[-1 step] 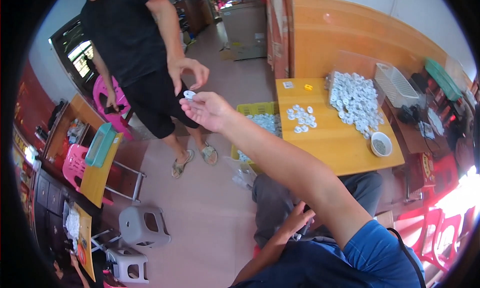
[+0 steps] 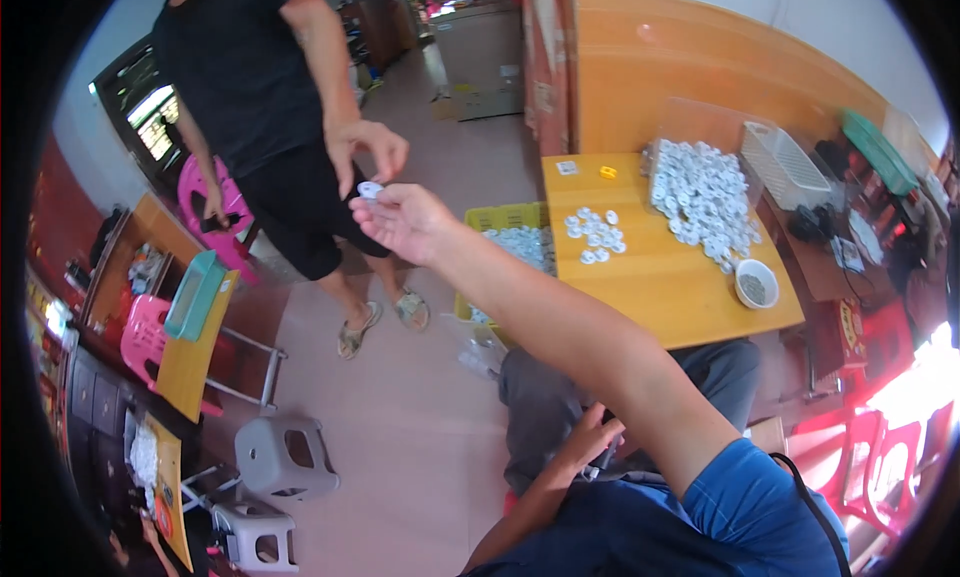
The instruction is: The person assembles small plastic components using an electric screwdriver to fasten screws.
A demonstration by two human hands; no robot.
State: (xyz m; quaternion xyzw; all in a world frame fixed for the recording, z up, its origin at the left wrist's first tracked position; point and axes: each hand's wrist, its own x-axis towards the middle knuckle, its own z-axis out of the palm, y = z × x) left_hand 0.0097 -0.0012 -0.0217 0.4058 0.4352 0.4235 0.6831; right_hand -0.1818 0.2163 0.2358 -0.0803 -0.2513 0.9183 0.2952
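My right hand, arm stretched out to the left, pinches a small round white plastic disc between thumb and fingers, palm up. Just above it hovers another person's hand, its thumb and fingers curved around the space by the disc; whether they touch it I cannot tell. My left hand lies low over my lap, with its fingertips hidden by my right arm, so its grip does not show. On the yellow table are a small group of similar discs and a large heap of white discs.
A white bowl of small grey parts and a yellow piece sit on the table. Beside it stands a yellow crate with white pieces. Grey stools stand on the floor at left. The person in black stands ahead, near a pink chair.
The whole view has shifted slightly. My right hand keeps its hold on the disc, and the other person's hand stays beside it.
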